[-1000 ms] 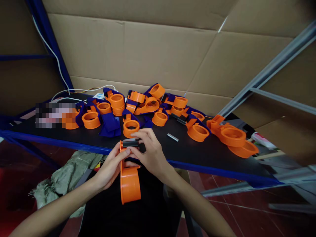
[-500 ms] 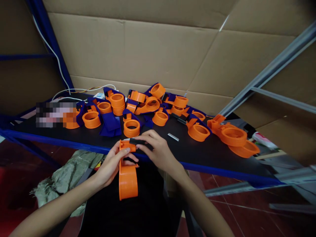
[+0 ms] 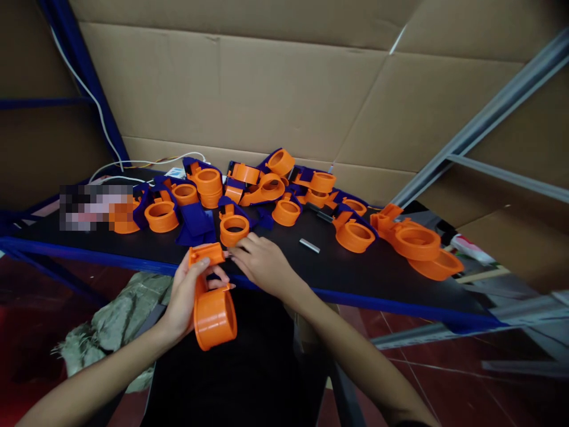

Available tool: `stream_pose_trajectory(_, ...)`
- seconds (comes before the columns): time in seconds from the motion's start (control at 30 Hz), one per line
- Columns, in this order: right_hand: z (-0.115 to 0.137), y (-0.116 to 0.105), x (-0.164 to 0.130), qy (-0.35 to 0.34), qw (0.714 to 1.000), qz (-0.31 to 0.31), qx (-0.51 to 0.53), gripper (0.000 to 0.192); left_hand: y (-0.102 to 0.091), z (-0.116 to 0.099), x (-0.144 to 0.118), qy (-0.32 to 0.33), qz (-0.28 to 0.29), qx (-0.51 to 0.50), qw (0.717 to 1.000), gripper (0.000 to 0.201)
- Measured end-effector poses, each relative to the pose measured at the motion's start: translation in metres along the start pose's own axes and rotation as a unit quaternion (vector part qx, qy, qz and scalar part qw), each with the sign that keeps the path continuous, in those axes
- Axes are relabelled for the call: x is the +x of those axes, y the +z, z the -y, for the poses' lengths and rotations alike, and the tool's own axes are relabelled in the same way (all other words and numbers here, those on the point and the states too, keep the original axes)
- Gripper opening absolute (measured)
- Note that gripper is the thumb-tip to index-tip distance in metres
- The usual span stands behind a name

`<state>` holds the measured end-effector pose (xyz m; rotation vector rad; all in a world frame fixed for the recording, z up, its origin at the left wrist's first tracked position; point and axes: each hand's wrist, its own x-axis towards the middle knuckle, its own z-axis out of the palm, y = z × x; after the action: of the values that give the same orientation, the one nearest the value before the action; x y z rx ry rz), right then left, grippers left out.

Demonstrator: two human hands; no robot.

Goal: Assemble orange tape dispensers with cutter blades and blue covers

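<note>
My left hand (image 3: 184, 296) is closed around an orange plastic tape dispenser (image 3: 216, 320), held above my lap at the table's front edge. Its ring hangs downward, and my thumb presses on the boxy upper end. Beside that end my right hand (image 3: 262, 264) has its fingers pinched together, almost touching the dispenser. What the pinch holds, if anything, is hidden. Just beyond these fingers stands another dispenser (image 3: 234, 230) with a blue part. A short silver metal strip (image 3: 309, 245) lies on the table to the right of my right hand.
Several orange and blue dispensers (image 3: 208, 184) crowd the back of the black table (image 3: 400, 290). Two plain orange ones (image 3: 416, 240) are stacked at the right. Blue pieces (image 3: 195, 222) lie left of centre. White cables (image 3: 146, 161) run along the back left, before a cardboard wall (image 3: 267, 89).
The dispenser has moved left and turned, so its ring opening shows more. My right hand has shifted slightly left; the black piece that showed in its fingers is no longer visible.
</note>
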<state>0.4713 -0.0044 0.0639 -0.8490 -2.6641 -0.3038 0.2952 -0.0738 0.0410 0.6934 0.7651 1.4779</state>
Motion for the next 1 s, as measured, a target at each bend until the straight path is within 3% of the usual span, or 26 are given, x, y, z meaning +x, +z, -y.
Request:
stream_pose_trajectory(0.2,-0.005,-0.001,-0.001,0.018,0.998,0.024,0.047,0.021,-0.004,-0.006,0.003,0.028,-0.014,0.018,0.999,0.032)
stream_pose_trajectory(0.43,-0.024,-0.035,-0.011,0.074,0.988,0.018,0.132,0.016,0.0,0.004,0.003,-0.015,0.017,0.054,0.998,0.024)
stream_pose_trajectory(0.6,-0.018,-0.056,-0.006,0.079,0.974,0.009,0.214,0.013,0.003,0.004,0.0,-0.025,0.042,0.111,0.993,0.029)
stream_pose_trajectory(0.8,-0.006,-0.053,-0.004,0.064,0.982,0.038,0.176,0.012,0.007,0.003,-0.006,-0.039,0.097,0.165,0.981,0.039)
stream_pose_trajectory(1.0,-0.011,-0.059,-0.007,0.066,0.973,0.039,0.216,0.012,0.008,0.004,-0.004,-0.047,0.084,0.157,0.983,0.036)
